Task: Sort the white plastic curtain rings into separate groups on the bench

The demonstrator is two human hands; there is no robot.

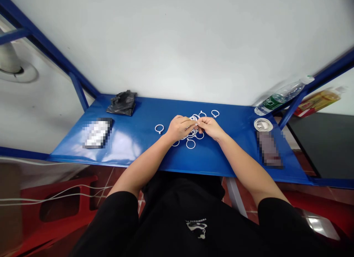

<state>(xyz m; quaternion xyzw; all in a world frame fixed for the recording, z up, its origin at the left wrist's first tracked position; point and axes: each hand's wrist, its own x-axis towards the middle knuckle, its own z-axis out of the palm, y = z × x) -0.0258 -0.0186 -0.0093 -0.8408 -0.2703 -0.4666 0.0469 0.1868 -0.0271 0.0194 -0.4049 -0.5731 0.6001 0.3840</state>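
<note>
Now: both forearms reach forward over blue table (pixel 132 139), wrists converging at centre. Left hand (pixel 178 127) curled, knuckles up, fingertips pinched on white ring (pixel 193 121). Right hand (pixel 211 127) mirrors it, fingers closed on same ring from other side. Held ring sits just above loose pile of rings (pixel 190 143) on tabletop. Stray ring (pixel 159 129) lies left of left hand; far ring (pixel 215 113) beyond right hand.

The left hand (pixel 179 127) and right hand (pixel 210 127) cover part of the white rings (pixel 190 143) — which ring each grip pinches is too small to tell. On the worktop (pixel 132 142), the left flat thing (pixel 96 133) and the right flat thing (pixel 269 149) are pixelated. The bottle (pixel 282 95) is blurred — the fan (pixel 11 61) is cut off at the left edge.
</note>
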